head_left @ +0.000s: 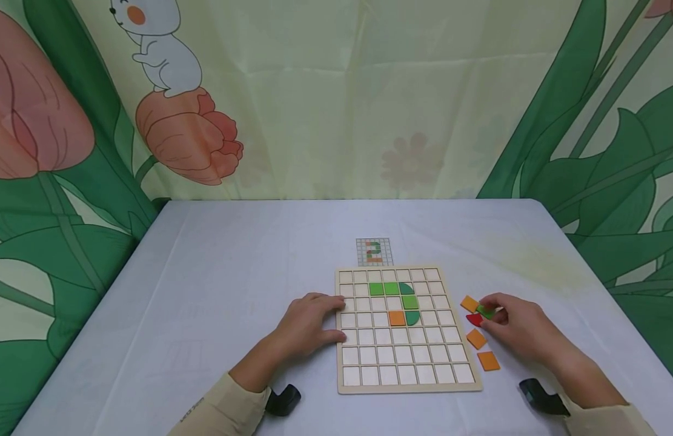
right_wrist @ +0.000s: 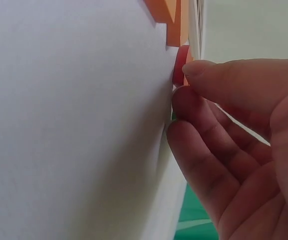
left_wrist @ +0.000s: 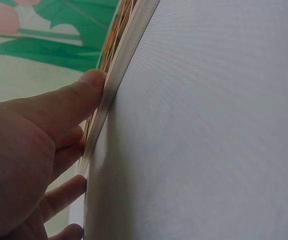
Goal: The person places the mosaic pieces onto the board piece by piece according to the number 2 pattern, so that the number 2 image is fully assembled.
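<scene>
A wooden grid board (head_left: pixel 409 387) lies flat on the table, with green, dark green and orange tiles set in its upper cells. My left hand (head_left: pixel 309 324) rests against the board's left edge, thumb and fingers spread along it; the left wrist view shows the fingertips touching its wooden side (left_wrist: pixel 115 80). Just right of the board, my right hand (head_left: pixel 524 327) pinches a green piece (head_left: pixel 485 312) between thumb and fingers. Close by lies a red piece (head_left: pixel 474 319), which the right wrist view shows beside the thumb. The green piece is mostly hidden there.
Orange square tiles (head_left: pixel 488 361) lie along the board's right side, one (head_left: pixel 469 303) beside the green piece. Behind the board is a small card (head_left: pixel 374 251) with a printed grid pattern. A white cloth (head_left: pixel 232 272) covers the table, and a patterned curtain (head_left: pixel 336 121) hangs behind.
</scene>
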`<state>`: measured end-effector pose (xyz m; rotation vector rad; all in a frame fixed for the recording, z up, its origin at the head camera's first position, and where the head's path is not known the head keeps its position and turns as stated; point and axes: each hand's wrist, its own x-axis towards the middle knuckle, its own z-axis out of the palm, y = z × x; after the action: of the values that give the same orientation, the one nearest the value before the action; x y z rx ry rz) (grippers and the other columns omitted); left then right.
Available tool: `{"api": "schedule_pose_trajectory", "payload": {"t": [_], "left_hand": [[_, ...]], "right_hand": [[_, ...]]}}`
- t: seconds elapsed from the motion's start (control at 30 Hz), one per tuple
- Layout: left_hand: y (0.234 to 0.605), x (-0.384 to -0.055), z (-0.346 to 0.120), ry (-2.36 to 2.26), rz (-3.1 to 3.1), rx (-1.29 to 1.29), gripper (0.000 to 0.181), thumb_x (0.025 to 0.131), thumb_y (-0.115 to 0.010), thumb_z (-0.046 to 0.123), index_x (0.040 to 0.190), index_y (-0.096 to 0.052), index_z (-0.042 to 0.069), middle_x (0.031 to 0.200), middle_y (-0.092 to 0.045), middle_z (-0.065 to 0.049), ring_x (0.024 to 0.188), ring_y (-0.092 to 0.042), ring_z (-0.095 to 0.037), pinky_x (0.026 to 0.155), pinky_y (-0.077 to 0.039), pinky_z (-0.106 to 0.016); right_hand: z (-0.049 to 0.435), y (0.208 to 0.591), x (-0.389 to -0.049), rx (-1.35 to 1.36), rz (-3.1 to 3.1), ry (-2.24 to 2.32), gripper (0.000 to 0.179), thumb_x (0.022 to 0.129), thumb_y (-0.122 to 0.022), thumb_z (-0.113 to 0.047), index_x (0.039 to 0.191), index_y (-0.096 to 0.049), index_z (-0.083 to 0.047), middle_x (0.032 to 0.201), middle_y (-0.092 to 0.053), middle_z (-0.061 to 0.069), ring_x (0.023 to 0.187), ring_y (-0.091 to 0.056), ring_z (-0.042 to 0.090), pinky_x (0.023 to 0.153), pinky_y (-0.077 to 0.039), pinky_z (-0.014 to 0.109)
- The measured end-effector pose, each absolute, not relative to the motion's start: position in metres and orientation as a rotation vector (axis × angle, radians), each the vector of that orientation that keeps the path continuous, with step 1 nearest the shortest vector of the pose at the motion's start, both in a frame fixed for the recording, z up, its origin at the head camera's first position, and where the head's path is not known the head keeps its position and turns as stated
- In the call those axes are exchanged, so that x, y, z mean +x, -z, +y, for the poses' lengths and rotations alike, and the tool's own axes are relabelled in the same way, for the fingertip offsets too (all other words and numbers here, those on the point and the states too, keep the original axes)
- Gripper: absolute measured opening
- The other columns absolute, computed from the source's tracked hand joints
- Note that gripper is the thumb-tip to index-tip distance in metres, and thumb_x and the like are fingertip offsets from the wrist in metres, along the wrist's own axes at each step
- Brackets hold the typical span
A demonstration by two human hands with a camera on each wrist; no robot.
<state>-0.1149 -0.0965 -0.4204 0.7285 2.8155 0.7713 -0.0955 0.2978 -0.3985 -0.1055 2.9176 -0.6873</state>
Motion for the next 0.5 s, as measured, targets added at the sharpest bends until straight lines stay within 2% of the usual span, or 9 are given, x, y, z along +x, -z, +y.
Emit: {"api": "schedule_pose_trajectory", "payload": {"t": [0.27, 0.5], "left_hand": [[0.4195, -0.1140, -0.0964, -0.770, 2.818, 0.725, 0.058, 0.083, -0.083, 0.034, 0.134, -0.063, 0.013, 0.138, -0.061, 0.003, 0.128, -0.051, -0.025, 0.103, -0.040, -0.050], [0.4201, -0.1142, -0.0957, -0.760, 2.824, 0.726, 0.058, 0.083, -0.083, 0.034, 0.133, -0.063, 0.014, 0.137, -0.061, 0.002, 0.127, -0.051, -0.025, 0.102, -0.041, -0.050]], "right_hand": [[0.2935, 0.3982, -0.0939, -0.154, 2.907, 0.683, 0.035, 0.085, -0.076, -0.007, 0.116, -0.064, 0.003, 0.104, -0.068, 0.013, 0.079, -0.059, 0.019, 0.070, -0.057, 0.037], [0.2931, 0.3988, -0.0950, -0.181, 2.917, 0.647, 0.032, 0.085, -0.076, -0.007, 0.115, -0.066, 0.000, 0.102, -0.068, 0.009, 0.078, -0.055, 0.018, 0.064, -0.051, 0.029]]}}
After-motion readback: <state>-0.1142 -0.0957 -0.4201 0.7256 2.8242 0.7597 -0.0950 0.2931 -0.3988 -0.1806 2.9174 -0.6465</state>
